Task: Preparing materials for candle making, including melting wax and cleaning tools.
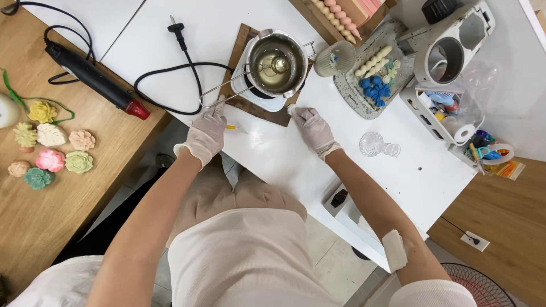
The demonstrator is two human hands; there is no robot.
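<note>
A steel pot [278,59] of clear melted liquid sits on a small white hot plate [267,102], which rests on a brown wooden board [242,40]. The pot's wire handle [227,91] reaches down-left. My gloved left hand [207,135] lies at the end of that handle, fingertips touching it. A thin yellow stick [232,127] pokes out from under its thumb. My gloved right hand [313,129] rests on the white table [273,159], fingertips against the hot plate's near right corner, holding nothing.
A black heat gun [91,74] with a red tip and a loose black cable with a plug [179,31] lie at left. Flower-shaped pieces [51,148] sit on the wooden table. A ribbed glass cup [335,58], a speckled tray [355,96], a glass lid [378,146] and a white organiser [424,116] stand at right.
</note>
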